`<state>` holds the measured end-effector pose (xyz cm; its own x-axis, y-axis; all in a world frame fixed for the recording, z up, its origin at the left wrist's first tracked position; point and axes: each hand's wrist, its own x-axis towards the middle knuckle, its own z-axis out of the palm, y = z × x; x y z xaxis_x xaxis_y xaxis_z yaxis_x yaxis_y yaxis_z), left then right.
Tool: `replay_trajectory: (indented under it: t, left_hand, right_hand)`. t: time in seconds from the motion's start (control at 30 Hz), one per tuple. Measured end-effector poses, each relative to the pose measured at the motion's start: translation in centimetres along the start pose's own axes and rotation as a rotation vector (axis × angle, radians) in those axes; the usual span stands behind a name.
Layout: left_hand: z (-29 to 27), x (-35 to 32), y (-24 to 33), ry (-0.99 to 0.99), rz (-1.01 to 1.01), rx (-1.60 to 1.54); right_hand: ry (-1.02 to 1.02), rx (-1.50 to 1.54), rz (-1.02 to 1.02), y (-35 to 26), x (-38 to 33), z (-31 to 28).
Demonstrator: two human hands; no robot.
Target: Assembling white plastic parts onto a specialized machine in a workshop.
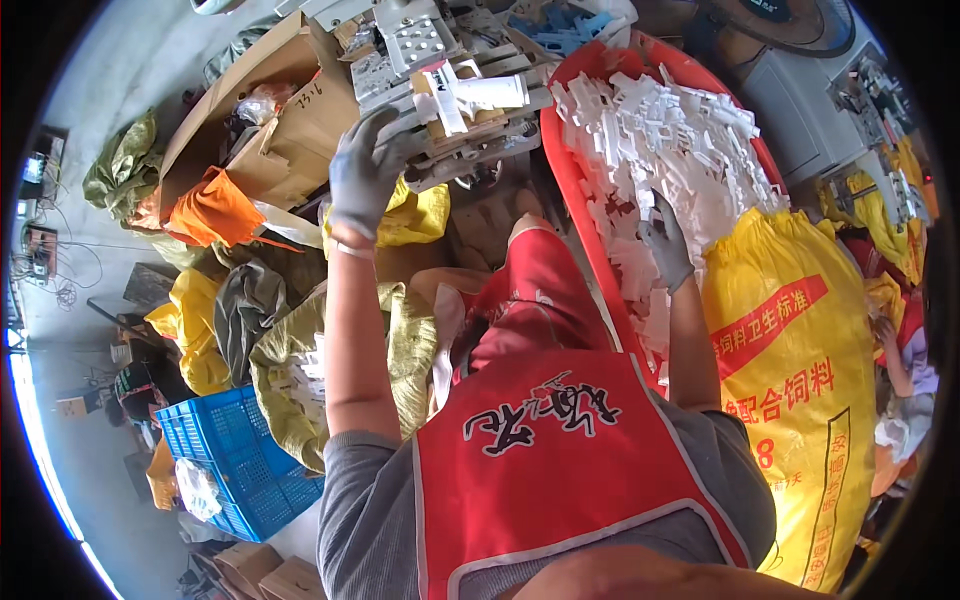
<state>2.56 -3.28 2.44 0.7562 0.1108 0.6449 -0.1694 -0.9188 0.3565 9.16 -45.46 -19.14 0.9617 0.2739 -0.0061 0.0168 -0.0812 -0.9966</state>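
You're mid-feed: your left hand (365, 170) grips the metal jig (450, 90), fingers curled round its edge, while your right hand (665, 245), fingers closing (contents hidden), digs among white plastic parts (660, 140) in the red tub (590, 230) right of the jig; next, lift one part across.

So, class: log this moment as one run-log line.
left hand: on metal jig | right hand: in white plastic parts | red tub

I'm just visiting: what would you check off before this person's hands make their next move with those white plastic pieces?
1. Left hand is gloved and resting on the metal jig: ok.
2. Right hand is gloved and down among the white plastic pieces: ok.
3. Right hand has actually gripped a piece: cannot tell.
4. Red tub has plenty of pieces: ok.
5. A white piece already lies on the jig: ok.
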Motion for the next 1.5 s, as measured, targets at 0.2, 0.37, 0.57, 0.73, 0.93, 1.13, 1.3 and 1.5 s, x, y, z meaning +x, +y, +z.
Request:
replay_trajectory:
  t: [0.2, 0.37, 0.57, 0.73, 0.93, 1.13, 1.3, 1.5]
  left_hand:
    - [2.3, 3.1, -1.7, -0.240, -0.045, -0.213]
    - [1.4, 0.6, -2.2, 0.039, -0.086, -0.247]
    - [-4.3, -9.9, -6.3, 0.217, -0.463, -0.230]
    - [-10.2, -19.7, -7.1, 0.284, -0.739, 0.033]
    - [-14.5, -30.0, -9.5, 0.440, -0.898, 0.009]
    - [-17.9, -33.9, -13.2, 0.362, -0.864, 0.557]
    - [-14.8, -30.3, -12.4, 0.350, -0.972, 0.358]
    - [-7.7, -26.3, -10.3, 0.178, -0.750, -0.006]
  right_hand:
    - [0.014, 0.032, -0.202, -9.3, 0.9, 1.4]
    - [-0.078, -0.121, -0.542, -15.7, 6.0, 5.3]
    - [-0.265, -0.454, -0.903, -20.4, 12.4, 12.9]
    - [-0.407, -0.720, -1.002, -20.7, 15.1, 15.3]
    - [-0.431, -0.730, -1.026, -20.5, 14.1, 12.8]
    - [-0.199, -0.719, -0.231, -9.1, 10.6, 4.0]
    - [-0.451, -1.064, 0.194, 3.2, 6.2, 2.6]
    - [-0.169, -1.082, 0.464, 12.0, 5.0, 4.8]
